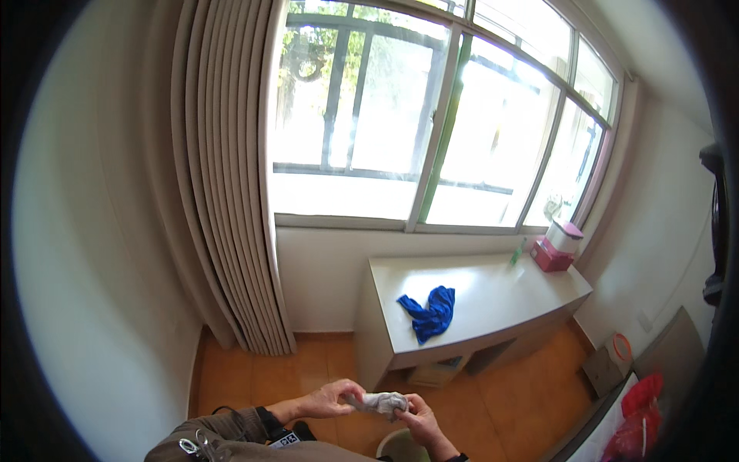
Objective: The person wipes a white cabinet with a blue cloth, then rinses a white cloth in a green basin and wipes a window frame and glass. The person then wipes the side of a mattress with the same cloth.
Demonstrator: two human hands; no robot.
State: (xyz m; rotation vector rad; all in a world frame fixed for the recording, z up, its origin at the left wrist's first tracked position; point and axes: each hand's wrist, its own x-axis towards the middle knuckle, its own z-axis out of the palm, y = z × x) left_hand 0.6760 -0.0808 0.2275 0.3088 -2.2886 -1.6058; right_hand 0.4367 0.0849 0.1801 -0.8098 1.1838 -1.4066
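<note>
Pale crumpled cloth (382, 403) stretched between our two hands, out in front of the bench (500, 296).
Far left we've got a pleated beige curtain (231, 177) hanging beside the window (362, 100), then our left hand (332, 400) gripping one end of the cloth, a pale round bin (396, 443) down below it and cut off by the frame, and our right hand (420, 422) pinching the other end; further back there's a rumpled blue cloth (433, 312) lying on the bench, then a green bottle (518, 252) standing just beside a pink box (551, 256), and a red bag (637, 420) way over right.
</note>
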